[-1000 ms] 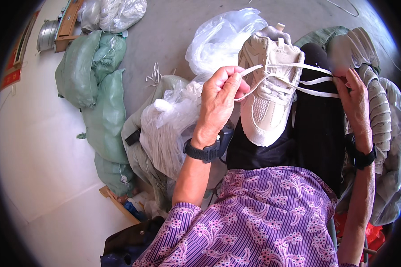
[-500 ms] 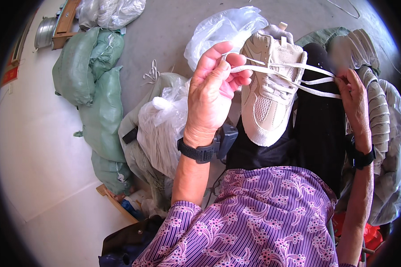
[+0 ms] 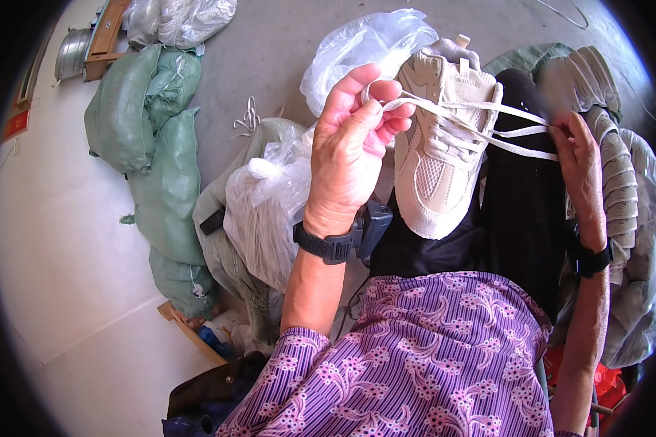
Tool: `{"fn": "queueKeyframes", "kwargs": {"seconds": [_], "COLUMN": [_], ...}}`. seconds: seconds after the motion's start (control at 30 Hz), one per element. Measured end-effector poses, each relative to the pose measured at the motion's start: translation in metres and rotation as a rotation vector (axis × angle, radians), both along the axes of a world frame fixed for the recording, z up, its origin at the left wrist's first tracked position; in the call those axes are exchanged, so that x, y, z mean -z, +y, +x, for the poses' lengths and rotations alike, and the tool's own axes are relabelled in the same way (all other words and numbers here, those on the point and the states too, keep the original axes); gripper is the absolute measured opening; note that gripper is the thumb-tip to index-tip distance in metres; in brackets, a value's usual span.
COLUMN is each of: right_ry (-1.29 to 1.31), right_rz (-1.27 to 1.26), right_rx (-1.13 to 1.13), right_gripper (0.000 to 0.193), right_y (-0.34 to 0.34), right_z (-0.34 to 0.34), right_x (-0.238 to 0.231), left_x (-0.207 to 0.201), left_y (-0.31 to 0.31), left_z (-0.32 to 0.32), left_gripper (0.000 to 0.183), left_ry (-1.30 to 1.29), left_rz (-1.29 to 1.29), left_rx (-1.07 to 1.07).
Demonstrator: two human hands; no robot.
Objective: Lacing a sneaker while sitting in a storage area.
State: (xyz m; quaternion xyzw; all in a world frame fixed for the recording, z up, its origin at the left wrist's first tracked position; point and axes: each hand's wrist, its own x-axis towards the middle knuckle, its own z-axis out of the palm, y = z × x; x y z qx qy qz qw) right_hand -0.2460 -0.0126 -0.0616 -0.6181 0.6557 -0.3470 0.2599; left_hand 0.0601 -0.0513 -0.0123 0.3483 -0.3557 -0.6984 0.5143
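A beige sneaker (image 3: 434,182) rests on my lap, toe toward me, over dark trousers. Off-white shoelaces (image 3: 521,132) run from its eyelets out to both sides. To the left of the shoe, my left hand (image 3: 350,135) pinches lace between thumb and fingers, and a small loop of it curls at the fingertips. On the other side, my right hand (image 3: 577,156) is closed on lace strands stretched away from the shoe. Part of the right fingers is turned out of sight.
Green woven sacks (image 3: 169,182) lean along the white wall at left. A clear plastic bag (image 3: 368,47) lies beyond the shoe. Another plastic bag (image 3: 262,211) with pale strands sits left. Stacked beige shoe parts (image 3: 612,189) lie at right.
The lace at my left fingertips has gone from a fairly straight end to a curled loop closer to the hand. My right hand has barely moved.
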Motion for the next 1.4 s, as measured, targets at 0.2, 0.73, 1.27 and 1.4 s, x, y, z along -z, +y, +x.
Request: {"fn": "queueKeyframes", "kwargs": {"seconds": [0.2, 0.73, 1.27, 1.4], "right_ry": [0.021, 0.0, -0.072, -0.098], "right_rz": [-0.019, 0.036, 0.017, 0.008], "right_rx": [0.003, 0.029, 0.071, 0.084], "right_gripper": [0.006, 0.005, 0.005, 0.006], "right_y": [-0.0004, 0.0017, 0.0034, 0.004], "right_z": [-0.0003, 0.0004, 0.0037, 0.0043], "right_x": [0.0007, 0.0004, 0.0051, 0.0061], "left_x": [0.0008, 0.003, 0.0082, 0.0078], "left_y": [0.0004, 0.0012, 0.001, 0.0018], "left_z": [0.0011, 0.0008, -0.0016, -0.0003], "left_gripper": [0.032, 0.032, 0.031, 0.033], "left_ry": [-0.009, 0.004, -0.088, 0.034], "left_rz": [-0.002, 0.008, -0.056, -0.023], "left_rx": [-0.002, -0.038, -0.071, -0.056]}}
